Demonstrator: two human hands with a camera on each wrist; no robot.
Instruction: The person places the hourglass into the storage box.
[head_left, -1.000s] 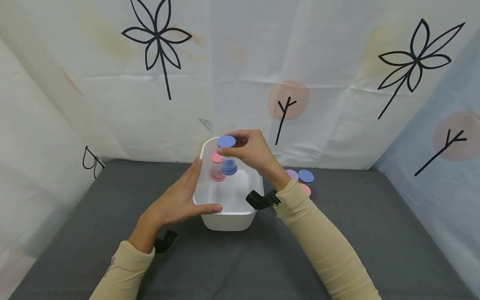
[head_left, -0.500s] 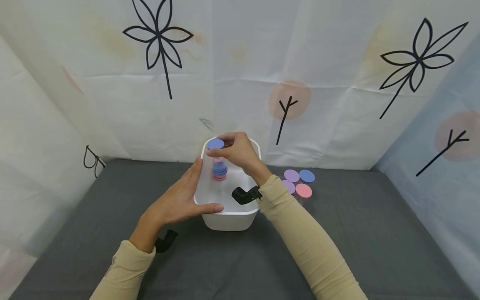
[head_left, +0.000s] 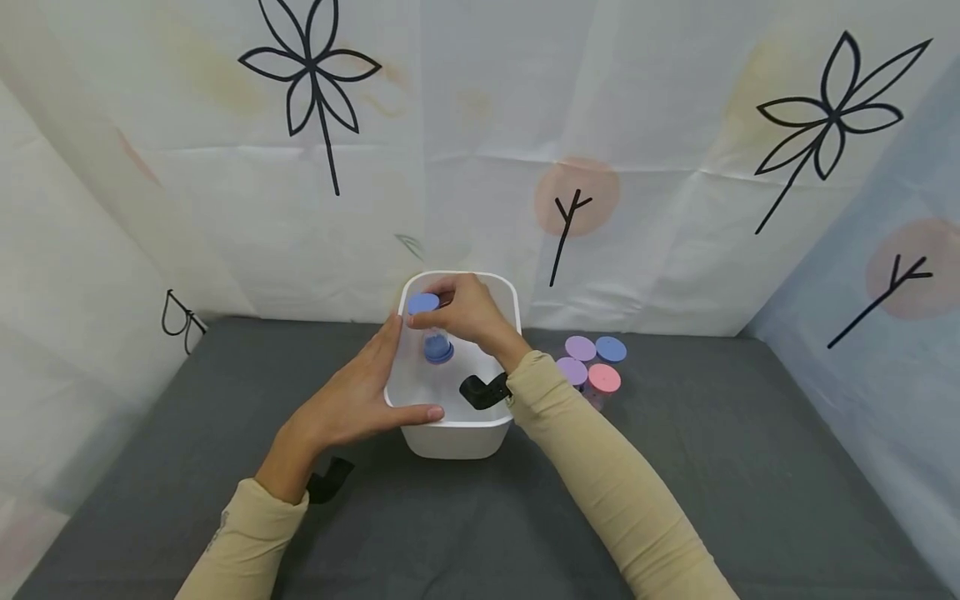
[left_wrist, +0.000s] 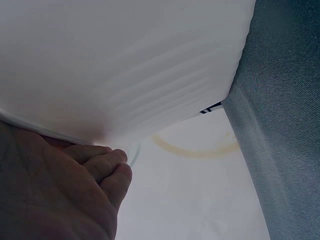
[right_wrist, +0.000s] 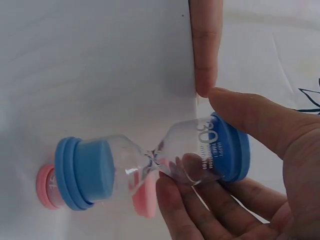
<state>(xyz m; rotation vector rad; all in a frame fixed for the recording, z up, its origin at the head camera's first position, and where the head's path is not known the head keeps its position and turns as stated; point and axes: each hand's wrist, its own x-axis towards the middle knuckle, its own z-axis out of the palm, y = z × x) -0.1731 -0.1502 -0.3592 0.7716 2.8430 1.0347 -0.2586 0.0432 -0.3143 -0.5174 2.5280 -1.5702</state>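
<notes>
A clear hourglass with blue caps and blue sand (right_wrist: 95, 170) is held by my right hand (head_left: 467, 315), its thumb and fingers around the upper cap. White print with the number 30 shows on the glass. It stands inside the white plastic bin (head_left: 455, 443), close to the left wall. Behind it in the right wrist view is a pink-capped hourglass (right_wrist: 47, 187), mostly covered from above. My left hand (head_left: 341, 404) rests against the bin's near left corner, fingers extended along the outer left side and thumb lying on the front rim.
On the dark grey cloth (head_left: 720, 467) right of the bin stand several more hourglasses: two purple-capped, with one purple cap (head_left: 572, 371) nearer, a blue-capped one (head_left: 611, 348) and a pink-capped one (head_left: 603, 379). A printed white curtain (head_left: 480, 208) hangs behind.
My right hand has carried the blue hourglass left and down into the bin, in front of the pink one, which it now covers from above. The left hand stays on the bin.
</notes>
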